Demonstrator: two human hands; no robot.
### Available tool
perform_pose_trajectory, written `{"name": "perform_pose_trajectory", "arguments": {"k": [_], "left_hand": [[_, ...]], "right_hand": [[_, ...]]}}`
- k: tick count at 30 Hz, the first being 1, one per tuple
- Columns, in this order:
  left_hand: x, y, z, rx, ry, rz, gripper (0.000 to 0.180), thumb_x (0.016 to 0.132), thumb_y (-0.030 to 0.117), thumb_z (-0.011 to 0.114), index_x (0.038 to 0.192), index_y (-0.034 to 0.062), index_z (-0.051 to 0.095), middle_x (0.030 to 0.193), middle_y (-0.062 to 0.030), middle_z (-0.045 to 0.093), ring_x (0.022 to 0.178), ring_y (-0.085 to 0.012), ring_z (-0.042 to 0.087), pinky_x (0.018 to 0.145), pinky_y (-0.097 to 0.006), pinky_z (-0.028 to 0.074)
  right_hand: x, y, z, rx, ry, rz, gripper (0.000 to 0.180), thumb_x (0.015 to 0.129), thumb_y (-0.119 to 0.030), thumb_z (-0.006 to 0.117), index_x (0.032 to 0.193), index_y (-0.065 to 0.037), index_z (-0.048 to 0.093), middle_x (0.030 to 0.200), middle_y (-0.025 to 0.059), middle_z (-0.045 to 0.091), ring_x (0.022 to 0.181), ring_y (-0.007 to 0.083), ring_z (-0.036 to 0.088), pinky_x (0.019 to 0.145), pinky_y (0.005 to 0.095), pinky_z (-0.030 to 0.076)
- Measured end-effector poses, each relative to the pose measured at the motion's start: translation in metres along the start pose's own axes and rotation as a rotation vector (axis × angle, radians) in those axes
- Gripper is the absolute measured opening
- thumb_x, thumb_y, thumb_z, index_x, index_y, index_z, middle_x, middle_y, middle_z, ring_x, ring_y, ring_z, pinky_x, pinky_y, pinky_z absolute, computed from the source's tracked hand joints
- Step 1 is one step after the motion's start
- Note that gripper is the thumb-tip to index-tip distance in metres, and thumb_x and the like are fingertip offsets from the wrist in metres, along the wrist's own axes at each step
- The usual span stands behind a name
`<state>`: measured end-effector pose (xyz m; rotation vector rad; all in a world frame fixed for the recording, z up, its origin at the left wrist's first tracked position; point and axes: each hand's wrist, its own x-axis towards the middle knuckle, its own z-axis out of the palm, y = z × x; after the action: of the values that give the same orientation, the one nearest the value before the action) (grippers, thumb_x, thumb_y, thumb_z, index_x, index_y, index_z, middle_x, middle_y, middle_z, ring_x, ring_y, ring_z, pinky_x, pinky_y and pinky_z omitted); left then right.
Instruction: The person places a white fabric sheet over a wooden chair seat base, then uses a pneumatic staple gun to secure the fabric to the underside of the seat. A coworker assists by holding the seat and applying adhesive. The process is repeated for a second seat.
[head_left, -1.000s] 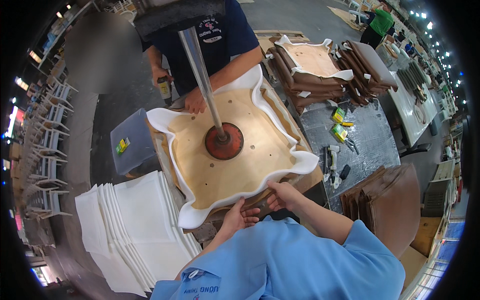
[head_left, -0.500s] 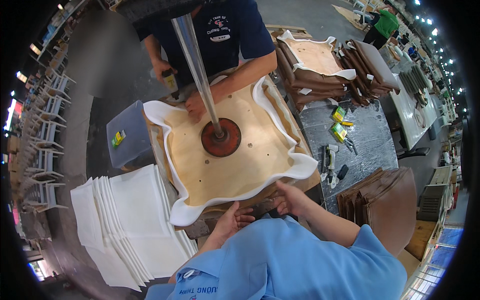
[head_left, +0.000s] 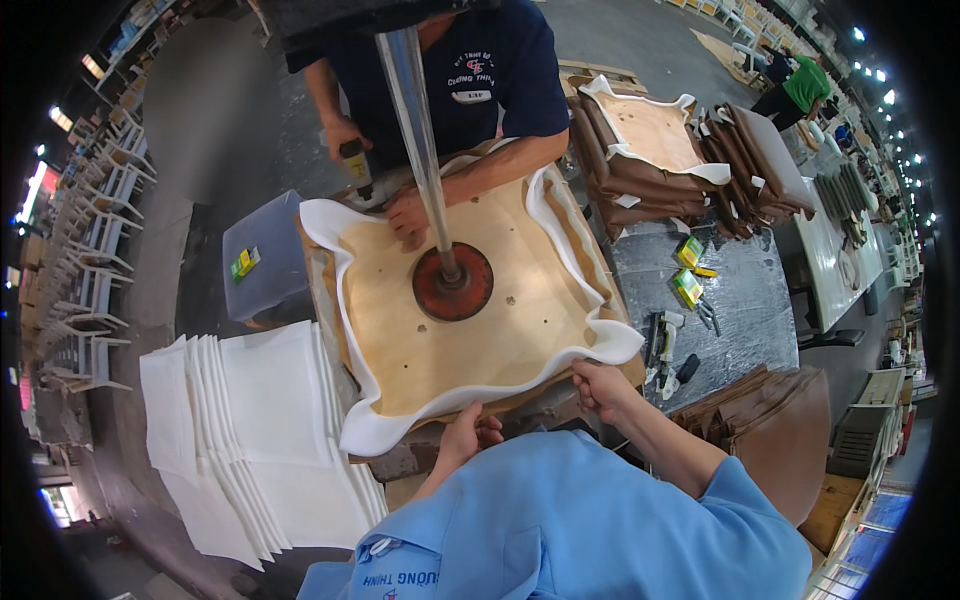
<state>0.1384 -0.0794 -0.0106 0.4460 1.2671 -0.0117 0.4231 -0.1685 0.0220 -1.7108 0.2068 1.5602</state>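
A square plywood seat board (head_left: 440, 350) lies on white foam (head_left: 370, 435) whose edges curl up around it. A red round press disc (head_left: 453, 283) on a steel rod (head_left: 415, 110) bears down on the board's middle. My left hand (head_left: 465, 435) is curled under the near foam edge, on the brown cover (head_left: 520, 400) below it. My right hand (head_left: 600, 385) grips that cover at the near right corner. Across the bench a co-worker in a dark blue shirt rests one hand (head_left: 408, 215) on the board and holds a power tool (head_left: 357, 165) in the other.
A stack of white foam sheets (head_left: 250, 430) lies to my left, beside a grey plastic bin (head_left: 265, 260). Brown upholstered seats (head_left: 660, 160) are piled at the back right. Small yellow-green boxes (head_left: 688, 270) and hand tools (head_left: 662, 340) sit on the grey table; brown covers (head_left: 770, 420) lie at right.
My right hand has slid to the right along the near edge toward the corner, so my hands are further apart. The co-worker's hand stays on the board.
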Motion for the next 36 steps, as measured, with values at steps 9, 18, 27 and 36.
{"name": "perform_pose_trajectory", "arguments": {"k": [9,18,27,36], "left_hand": [[-0.037,-0.004,-0.027,-0.31,-0.05,-0.172,0.067,0.113,0.061,0.054,0.123,-0.0024,0.073,0.1,-0.0175,0.078,0.091,-0.0352,0.077,0.087,-0.049,0.063],[-0.019,0.0,-0.061,-0.289,0.016,0.018,0.057,0.116,0.051,0.052,0.117,-0.0029,0.068,0.086,-0.0183,0.075,0.09,-0.0383,0.077,0.083,-0.054,0.064],[-0.105,0.053,-0.029,0.424,-0.409,0.459,0.041,0.116,0.035,0.06,0.117,-0.0031,0.075,0.092,-0.0184,0.08,0.088,-0.0277,0.081,0.085,-0.041,0.067],[-0.086,0.059,0.108,1.172,-0.417,1.089,0.043,0.096,0.014,0.085,0.136,0.0025,0.073,0.129,-0.0156,0.077,0.12,-0.0294,0.074,0.107,-0.041,0.057]], "right_hand": [[-0.031,0.005,0.014,-0.06,-0.144,0.158,0.044,0.113,-0.048,0.064,0.101,-0.006,0.066,0.066,0.0021,0.058,0.051,0.019,0.057,0.052,0.0347,0.049],[-0.016,0.03,0.062,0.062,0.102,-0.066,0.034,0.111,-0.035,0.066,0.092,-0.006,0.065,0.066,0.0002,0.054,0.053,0.0157,0.048,0.047,0.0368,0.038],[-0.043,0.029,-0.008,-0.019,-0.137,-0.419,0.038,0.113,-0.042,0.068,0.106,-0.006,0.077,0.072,0.0012,0.062,0.06,0.0143,0.06,0.057,0.0332,0.05],[0.029,0.052,-0.244,0.171,0.542,-0.353,0.026,0.109,-0.031,0.074,0.111,-0.005,0.075,0.079,0.0027,0.066,0.065,0.0142,0.068,0.057,0.0302,0.055]]}}
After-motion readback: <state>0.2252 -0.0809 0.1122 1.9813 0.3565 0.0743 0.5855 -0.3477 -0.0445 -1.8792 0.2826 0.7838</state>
